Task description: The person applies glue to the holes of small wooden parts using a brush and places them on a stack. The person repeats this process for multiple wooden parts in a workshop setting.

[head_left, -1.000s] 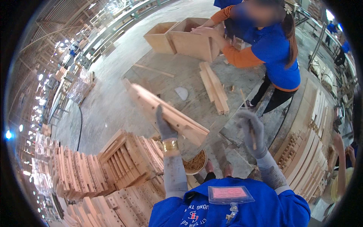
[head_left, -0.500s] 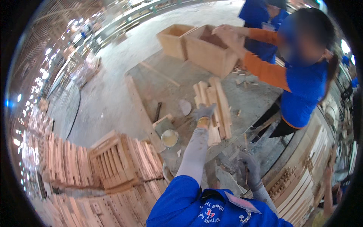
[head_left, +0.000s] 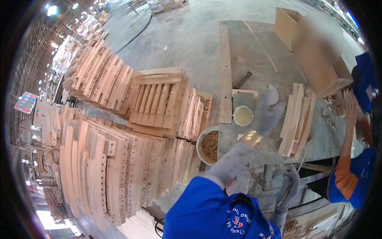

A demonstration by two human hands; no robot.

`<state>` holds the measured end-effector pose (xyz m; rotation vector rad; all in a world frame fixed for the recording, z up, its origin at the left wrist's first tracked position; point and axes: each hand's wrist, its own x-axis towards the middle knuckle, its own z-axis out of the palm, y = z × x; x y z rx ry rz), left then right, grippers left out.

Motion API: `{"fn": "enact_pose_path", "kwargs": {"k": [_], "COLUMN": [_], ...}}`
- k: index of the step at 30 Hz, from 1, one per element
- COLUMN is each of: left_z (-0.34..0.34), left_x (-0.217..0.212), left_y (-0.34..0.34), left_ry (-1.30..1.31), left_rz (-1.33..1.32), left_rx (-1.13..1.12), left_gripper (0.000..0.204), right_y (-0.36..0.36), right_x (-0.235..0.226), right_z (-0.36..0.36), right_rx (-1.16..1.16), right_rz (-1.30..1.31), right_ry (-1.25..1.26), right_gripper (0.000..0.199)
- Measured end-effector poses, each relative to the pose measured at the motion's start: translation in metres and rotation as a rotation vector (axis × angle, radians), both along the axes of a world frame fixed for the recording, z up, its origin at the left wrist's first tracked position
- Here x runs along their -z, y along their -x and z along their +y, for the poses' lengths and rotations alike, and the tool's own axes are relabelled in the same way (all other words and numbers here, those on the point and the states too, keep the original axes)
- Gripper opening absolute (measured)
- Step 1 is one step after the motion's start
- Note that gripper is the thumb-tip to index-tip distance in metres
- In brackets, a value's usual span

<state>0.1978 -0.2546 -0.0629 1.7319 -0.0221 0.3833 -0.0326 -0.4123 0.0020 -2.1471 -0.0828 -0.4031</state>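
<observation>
My left hand, in a grey glove, is smeared by motion over the workbench. It is between a small tub of pale paste and a bundle of curved wooden slats, apart from the slats; its fingers cannot be made out. Low by the bench's near edge, my gloved right hand is closed around a thin stick. Beyond the tub lie a dark narrow tool and a pale round disc.
A bucket of wooden dowels stands at the bench's left edge. Stacks of drilled wooden parts and slatted frames fill the left. Wooden boxes sit at the bench's far right, near a co-worker's hands.
My left hand has come off the wooden slats and moved left toward the tub. The view has swung left, showing more of the stacks. My right hand still grips the stick.
</observation>
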Motion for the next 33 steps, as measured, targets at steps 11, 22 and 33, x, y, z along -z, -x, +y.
{"fn": "enact_pose_path", "kwargs": {"k": [11,22,33], "left_z": [0.427,0.476,0.485], "left_x": [0.060,0.051,0.036], "left_y": [-0.012,-0.078,-0.048], "left_ry": [-1.440,-1.696,-1.261], "left_rz": [0.427,0.335,-0.190], "left_rx": [-0.527,-0.026,-0.472], "left_gripper": [0.083,0.081,0.033], "right_y": [-0.025,-0.045,-0.056], "right_x": [0.015,0.033,-0.001], "right_z": [0.105,0.157,0.156], "right_rx": [-0.207,-0.275,-0.340], "right_rz": [0.065,0.067,0.036], "right_ry": [0.062,0.184,0.154], "right_gripper": [0.028,0.032,0.036]}}
